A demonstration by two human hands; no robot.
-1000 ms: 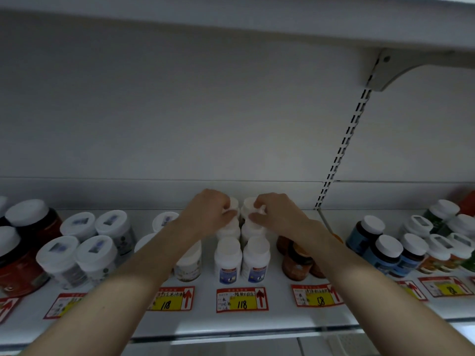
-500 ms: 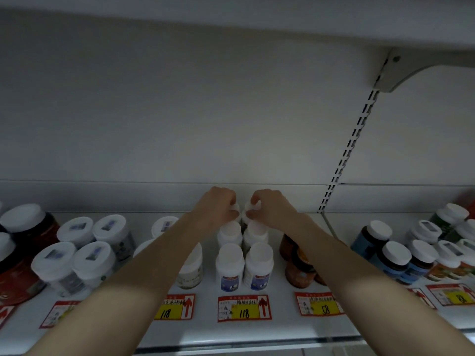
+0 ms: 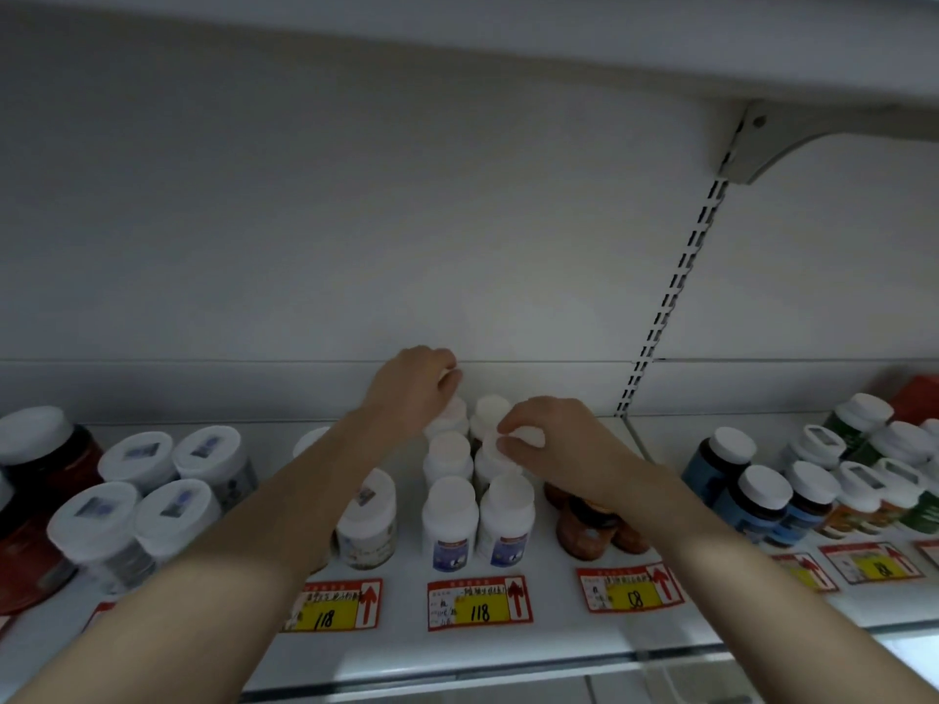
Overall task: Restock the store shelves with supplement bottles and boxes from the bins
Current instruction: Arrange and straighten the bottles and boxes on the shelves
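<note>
— Checking the double file of white plastic supplement bottles (image 3: 450,520) on the pale metal shelf (image 3: 559,647): which two are in hand?

— The left hand (image 3: 414,391) is curled over the top of the rearmost bottle (image 3: 451,416) in the left file, at 12 o'clock from the red-and-yellow price tag (image 3: 480,602). The knuckles hide most of that grasp, so I judge it a hold rather than see it plainly. The right hand (image 3: 559,449) pinches the white round cap (image 3: 528,438) of a bottle in the right file, with thumb and fingertips closed on its rim.

— What could go wrong?

— The files stand packed close together. A sideways shove from either hand could knock a neighbour, and one falling toward 6 o'clock might push the front pair off the shelf lip. At 3 o'clock, the squat brown amber jars (image 3: 584,530) sit right under the right wrist, so a dropped forearm would clip them. A bottle held by the cap alone can also swing.

— Which way do they point?

— Upright, long axis vertical, caps up. The front labels face 6 o'clock. I can't tell whether the two held bottles sit square.
</note>
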